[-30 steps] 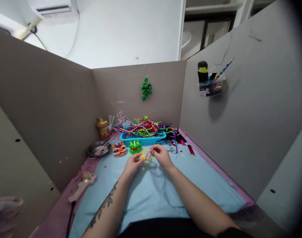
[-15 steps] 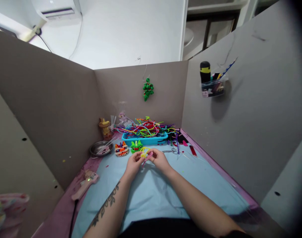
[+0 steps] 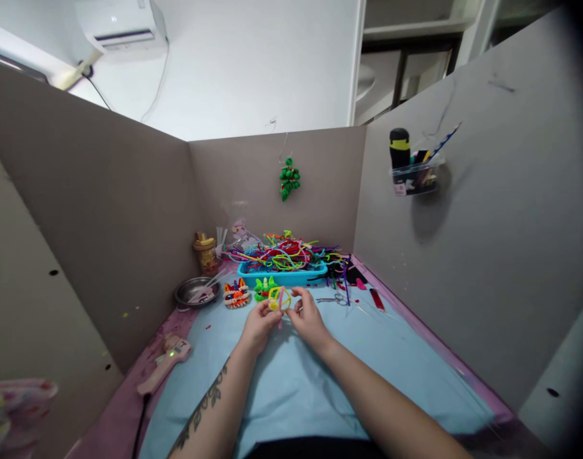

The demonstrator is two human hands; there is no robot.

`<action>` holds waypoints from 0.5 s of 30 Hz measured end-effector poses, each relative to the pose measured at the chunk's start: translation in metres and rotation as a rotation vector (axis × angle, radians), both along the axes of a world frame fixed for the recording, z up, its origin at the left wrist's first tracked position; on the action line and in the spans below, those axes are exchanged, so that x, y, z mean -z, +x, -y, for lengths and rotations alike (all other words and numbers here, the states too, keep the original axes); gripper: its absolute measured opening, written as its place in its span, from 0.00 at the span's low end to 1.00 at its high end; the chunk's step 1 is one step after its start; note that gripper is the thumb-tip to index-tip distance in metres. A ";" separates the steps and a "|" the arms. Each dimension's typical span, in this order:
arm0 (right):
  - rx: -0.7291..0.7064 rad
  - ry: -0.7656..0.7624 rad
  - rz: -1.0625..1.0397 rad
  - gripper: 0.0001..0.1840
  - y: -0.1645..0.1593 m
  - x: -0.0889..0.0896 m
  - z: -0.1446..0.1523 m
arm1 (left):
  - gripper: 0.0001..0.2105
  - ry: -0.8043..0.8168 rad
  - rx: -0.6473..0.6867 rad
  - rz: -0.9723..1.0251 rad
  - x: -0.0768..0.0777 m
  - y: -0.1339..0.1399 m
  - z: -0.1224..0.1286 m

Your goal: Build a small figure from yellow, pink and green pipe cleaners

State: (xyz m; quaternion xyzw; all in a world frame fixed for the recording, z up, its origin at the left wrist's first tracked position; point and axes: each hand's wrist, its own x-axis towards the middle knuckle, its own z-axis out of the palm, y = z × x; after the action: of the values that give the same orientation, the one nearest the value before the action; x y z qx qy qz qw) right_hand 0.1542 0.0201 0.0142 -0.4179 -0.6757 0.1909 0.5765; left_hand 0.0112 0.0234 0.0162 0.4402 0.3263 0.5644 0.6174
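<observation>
My left hand (image 3: pixel 259 326) pinches a small frame of bent yellow pipe cleaners (image 3: pixel 287 299) at its lower left. A pink pipe cleaner (image 3: pixel 280 297) runs upright across the frame, its lower end poking out below my fingers. At the right side of the frame is my right hand (image 3: pixel 309 319), its index finger raised and apart from the thumb; the thumb is close to the frame's lower corner. Just behind stand a green pipe-cleaner animal head (image 3: pixel 264 290), partly covered by the frame, and an orange and white one (image 3: pixel 236 294).
A blue tray (image 3: pixel 282 278) heaped with colourful pipe cleaners stands at the back. Scissors (image 3: pixel 333 299) and a red-handled tool (image 3: pixel 376 299) lie right. A metal bowl (image 3: pixel 197 292) and pink glue gun (image 3: pixel 166 366) are left. Grey panels (image 3: pixel 277 210) enclose the table.
The yellow frame has turned up to face me, and the pink pipe cleaner has swung from slanted to upright. My right fingers have come off the pink pipe cleaner and spread.
</observation>
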 end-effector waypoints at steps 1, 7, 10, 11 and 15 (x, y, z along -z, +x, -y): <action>-0.003 0.056 0.069 0.20 0.000 -0.001 0.002 | 0.21 -0.011 -0.022 0.026 0.000 -0.001 -0.001; -0.183 0.164 0.478 0.14 -0.010 -0.002 0.015 | 0.18 -0.056 -0.017 0.143 0.004 -0.004 -0.006; -0.150 0.192 0.484 0.10 -0.013 0.000 0.015 | 0.16 -0.088 0.014 0.181 0.005 -0.003 -0.005; -0.148 0.203 0.481 0.09 -0.014 0.000 0.015 | 0.16 -0.099 0.014 0.200 0.005 -0.003 -0.006; -0.243 0.224 0.522 0.09 -0.011 0.000 0.019 | 0.12 -0.168 -0.051 0.305 0.004 -0.006 -0.010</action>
State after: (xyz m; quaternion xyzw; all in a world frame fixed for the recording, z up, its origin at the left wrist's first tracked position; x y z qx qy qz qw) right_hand 0.1429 0.0014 0.0138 -0.3026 -0.8628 0.0692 0.3989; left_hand 0.0053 0.0333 0.0123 0.2881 0.2859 0.6108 0.6798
